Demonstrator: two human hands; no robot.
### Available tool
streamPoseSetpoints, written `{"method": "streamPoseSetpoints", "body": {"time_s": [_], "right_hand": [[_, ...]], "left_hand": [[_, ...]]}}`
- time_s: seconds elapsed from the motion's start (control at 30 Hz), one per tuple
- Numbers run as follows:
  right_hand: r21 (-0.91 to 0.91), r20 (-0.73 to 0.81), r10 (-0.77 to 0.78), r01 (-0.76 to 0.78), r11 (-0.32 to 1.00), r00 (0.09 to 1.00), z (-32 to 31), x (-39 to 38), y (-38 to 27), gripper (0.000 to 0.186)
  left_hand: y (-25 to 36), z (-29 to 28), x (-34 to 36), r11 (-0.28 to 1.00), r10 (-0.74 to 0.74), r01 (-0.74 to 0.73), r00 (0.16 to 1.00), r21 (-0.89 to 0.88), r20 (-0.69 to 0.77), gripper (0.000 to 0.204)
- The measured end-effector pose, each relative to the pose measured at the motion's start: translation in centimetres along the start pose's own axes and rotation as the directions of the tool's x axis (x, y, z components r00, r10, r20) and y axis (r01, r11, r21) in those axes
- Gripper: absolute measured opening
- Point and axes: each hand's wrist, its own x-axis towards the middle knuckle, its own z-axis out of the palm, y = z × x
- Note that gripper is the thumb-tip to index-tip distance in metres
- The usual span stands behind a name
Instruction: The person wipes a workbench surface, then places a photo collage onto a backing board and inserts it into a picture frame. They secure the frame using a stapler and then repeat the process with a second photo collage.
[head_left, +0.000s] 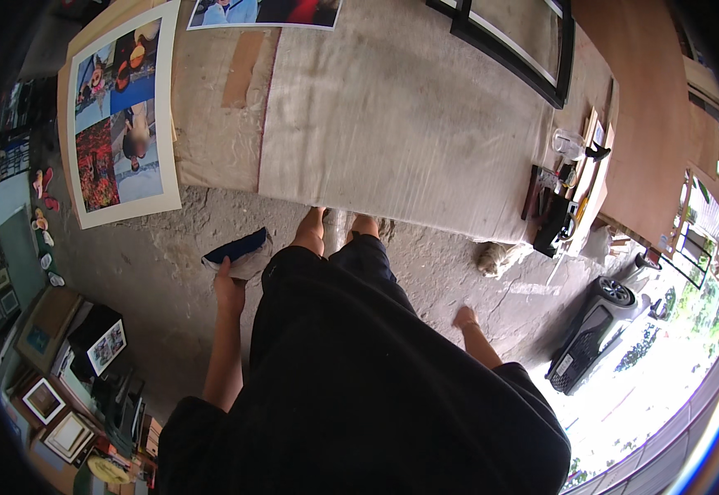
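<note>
Blue-and-grey cloth pinched in my left hand, held clear of the dusty floor; right hand hangs loosely curled, holding nothing.

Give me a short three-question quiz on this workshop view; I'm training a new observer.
1. True or false: the left hand holds a blue and white cloth.
2. What does the right hand hold? A) a brush B) nothing C) a frame
3. Which large flat item lies at the table's left end?

Key: 1 true. 2 B. 3 the photo collage print on the covered table.
</note>
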Motion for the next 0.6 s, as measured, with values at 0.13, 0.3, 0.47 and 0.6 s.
{"method": "streamPoseSetpoints", "body": {"time_s": [0.13,0.3,0.47,0.6], "right_hand": [[0.296,-0.099,0.168,-0.132,0.946,0.981,4.8,-0.6,4.2,0.029],[0.234,-0.535,-0.352,0.535,0.811,0.768,-14.7,-7.0,-10.5,0.026],[-0.070,-0.888,-0.446,0.922,0.380,0.116,-32.0,-24.1,-23.2,0.054],[-0.440,-0.781,-0.599,0.838,0.323,-0.179,-35.4,-26.7,-27.2,0.072]], "left_hand": [[0.8,1.6,0.0,0.996,-0.023,0.024,1.000,0.087,-0.005,0.044],[2.2,5.9,-1.5,0.987,-0.083,0.077,0.996,0.142,0.031,0.043],[2.7,13.2,-4.3,0.980,-0.164,0.143,0.974,0.141,0.155,0.040],[3.3,18.6,-6.9,0.969,-0.215,0.167,0.936,0.184,0.280,0.041]]}}
